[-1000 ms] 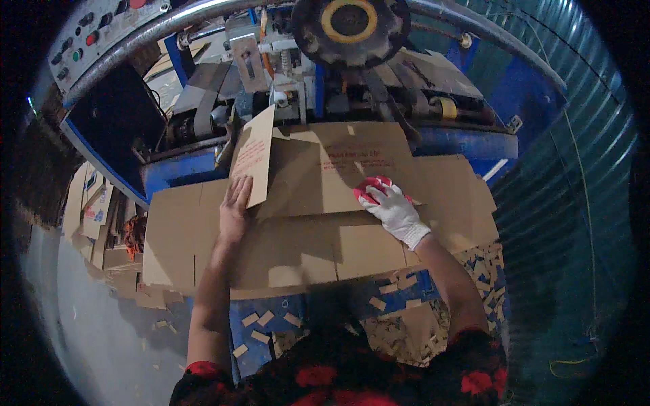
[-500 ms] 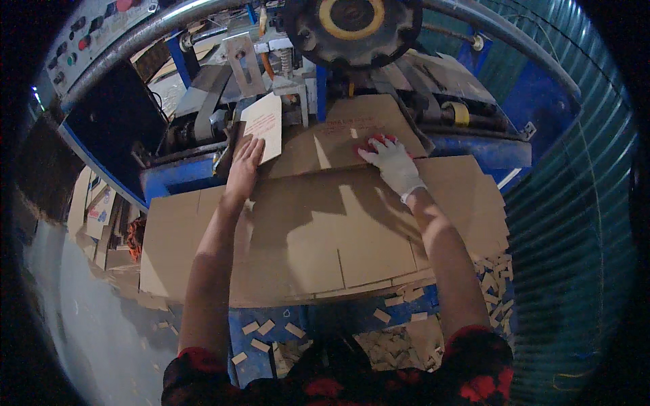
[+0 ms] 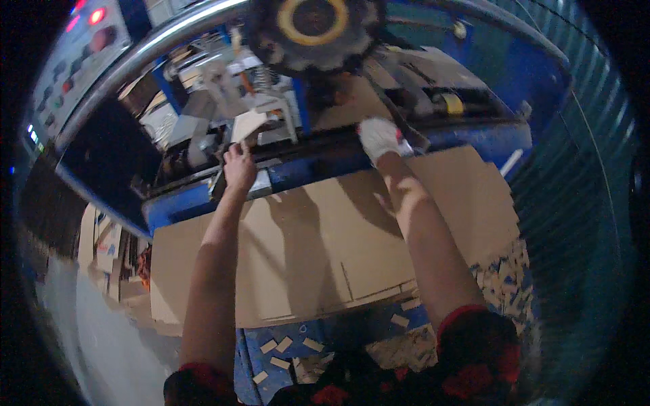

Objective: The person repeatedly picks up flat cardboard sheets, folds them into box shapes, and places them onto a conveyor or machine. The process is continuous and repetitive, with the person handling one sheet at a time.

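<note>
Bare and held at the machine's front edge, my left hand (image 3: 240, 167) has its fingers slightly bent and apart, just below a pale cardboard flap (image 3: 250, 123). My right hand (image 3: 380, 139), in a white glove with red on it, is over the front edge to the right; blur and its angle hide the fingers. Beyond it a brown cardboard sheet (image 3: 362, 105) lies inside the machine under a big dark wheel (image 3: 313, 24). A stack of flat cardboard sheets (image 3: 298, 247) lies below both forearms.
A blue machine frame (image 3: 474, 139) spans the front, with a metal bar (image 3: 183, 27) curving above. The control panel (image 3: 74, 68) at upper left has red lights lit. Small cardboard offcuts (image 3: 501, 284) lie at lower right. Corrugated sheeting (image 3: 582, 223) stands on the right.
The brown sheet and pale flap have moved away into the machine, baring its blue front edge. My right hand has moved slightly left. The head view has shifted, and red panel lights now show.
</note>
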Motion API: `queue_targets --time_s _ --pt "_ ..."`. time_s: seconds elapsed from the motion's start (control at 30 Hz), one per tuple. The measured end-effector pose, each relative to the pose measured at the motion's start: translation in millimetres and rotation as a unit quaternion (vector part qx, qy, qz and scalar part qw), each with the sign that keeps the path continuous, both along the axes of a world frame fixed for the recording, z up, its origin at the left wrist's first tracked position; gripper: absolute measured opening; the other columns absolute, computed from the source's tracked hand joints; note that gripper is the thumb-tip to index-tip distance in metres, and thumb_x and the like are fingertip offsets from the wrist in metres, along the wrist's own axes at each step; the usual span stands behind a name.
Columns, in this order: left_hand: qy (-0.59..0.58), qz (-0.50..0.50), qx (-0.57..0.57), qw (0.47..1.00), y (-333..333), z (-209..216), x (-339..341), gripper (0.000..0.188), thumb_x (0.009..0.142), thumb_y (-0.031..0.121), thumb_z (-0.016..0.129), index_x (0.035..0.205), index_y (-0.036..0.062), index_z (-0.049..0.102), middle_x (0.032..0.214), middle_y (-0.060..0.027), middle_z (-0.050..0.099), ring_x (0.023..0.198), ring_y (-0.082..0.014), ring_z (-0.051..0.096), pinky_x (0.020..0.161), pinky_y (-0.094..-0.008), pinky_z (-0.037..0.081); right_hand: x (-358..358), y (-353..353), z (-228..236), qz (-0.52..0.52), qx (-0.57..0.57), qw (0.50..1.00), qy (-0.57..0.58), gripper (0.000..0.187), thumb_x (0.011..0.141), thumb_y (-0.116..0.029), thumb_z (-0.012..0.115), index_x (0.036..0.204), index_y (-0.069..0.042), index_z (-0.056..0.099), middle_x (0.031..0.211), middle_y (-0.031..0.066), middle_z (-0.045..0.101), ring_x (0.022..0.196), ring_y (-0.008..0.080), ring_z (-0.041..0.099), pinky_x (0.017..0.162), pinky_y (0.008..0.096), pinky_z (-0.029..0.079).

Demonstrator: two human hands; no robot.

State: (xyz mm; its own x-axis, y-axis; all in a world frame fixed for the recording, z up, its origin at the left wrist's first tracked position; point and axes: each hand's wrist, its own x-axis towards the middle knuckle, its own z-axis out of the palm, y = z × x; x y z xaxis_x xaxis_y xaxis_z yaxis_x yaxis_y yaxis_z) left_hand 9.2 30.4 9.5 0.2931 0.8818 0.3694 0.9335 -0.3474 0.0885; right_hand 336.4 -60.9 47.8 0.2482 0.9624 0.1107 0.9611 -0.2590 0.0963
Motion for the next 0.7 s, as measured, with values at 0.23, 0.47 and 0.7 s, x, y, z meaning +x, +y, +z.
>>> queue_targets --time_s 0.23,0.47,0.7 --pt "-0.065 -0.124 -0.008 0.99 -87 -47 -126 0.048 0.083 0.017 0.063 0.129 0.0086 0.052 0.124 -0.017 0.056 0.115 -0.0348 0.053 0.098 -0.0415 0.043 29 -135 -21 0.059 0.204 0.974 0.074 0.051 0.082 -0.034 0.062 0.126 -0.009 0.053 0.129 0.0152 0.052 0.119 0.0334 0.048 0.096 0.0471 0.04" --pt "0.121 0.138 -0.079 0.98 -228 -103 -347 0.063 0.088 0.054 0.051 0.136 0.0138 0.047 0.145 -0.0158 0.037 0.132 -0.0361 0.035 0.103 -0.0508 0.033 44 -347 -24 -0.151 0.108 0.982 0.046 0.081 0.069 -0.057 0.069 0.133 -0.012 0.047 0.139 0.015 0.042 0.132 0.0338 0.034 0.109 0.049 0.023" --pt "0.038 0.33 -0.11 0.937 -264 -77 -353 0.082 0.073 0.063 0.065 0.123 -0.0006 0.053 0.124 -0.0249 0.05 0.117 -0.0414 0.046 0.097 -0.0493 0.038 53 -472 -71 -0.477 0.458 0.747 -0.074 0.069 0.069 -0.036 0.078 0.127 -0.009 0.051 0.128 0.0131 0.05 0.119 0.0316 0.045 0.098 0.0474 0.035"
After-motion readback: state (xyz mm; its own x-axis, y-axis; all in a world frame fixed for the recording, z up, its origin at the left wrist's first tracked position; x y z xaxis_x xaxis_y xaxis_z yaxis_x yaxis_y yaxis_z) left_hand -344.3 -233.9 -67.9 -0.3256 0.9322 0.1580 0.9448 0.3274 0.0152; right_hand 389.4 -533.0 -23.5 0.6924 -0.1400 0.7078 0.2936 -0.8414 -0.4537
